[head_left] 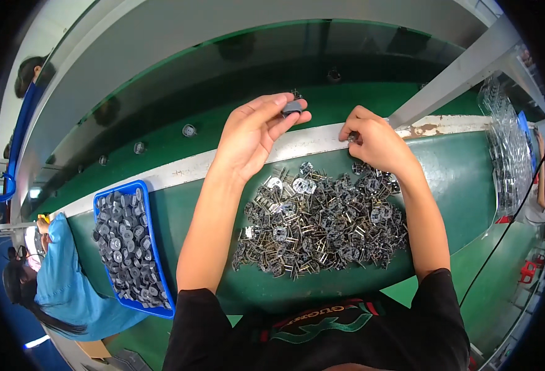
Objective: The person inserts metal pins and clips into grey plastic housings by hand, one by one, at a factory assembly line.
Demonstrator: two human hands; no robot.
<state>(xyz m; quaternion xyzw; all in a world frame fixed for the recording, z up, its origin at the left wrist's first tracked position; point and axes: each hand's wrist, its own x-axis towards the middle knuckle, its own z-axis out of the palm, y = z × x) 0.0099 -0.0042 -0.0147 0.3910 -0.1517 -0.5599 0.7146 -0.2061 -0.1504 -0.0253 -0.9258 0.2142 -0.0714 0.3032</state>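
My left hand is raised above the white rail. Its fingers are closed on a grey plastic cap; a small dark pronged part shows at the fingertips just beyond the cap. At the rail's near edge, my right hand pinches a small metallic part, mostly covered by the fingers. Between my forearms lies a heap of small dark parts with metal prongs on the green tabletop.
A blue tray of grey round caps stands left of my left forearm. Past the white rail, several small parts, one a round part, sit on the green belt. A slanting post rises beyond my right hand. Clear plastic trays stand far right; a person in blue sits at left.
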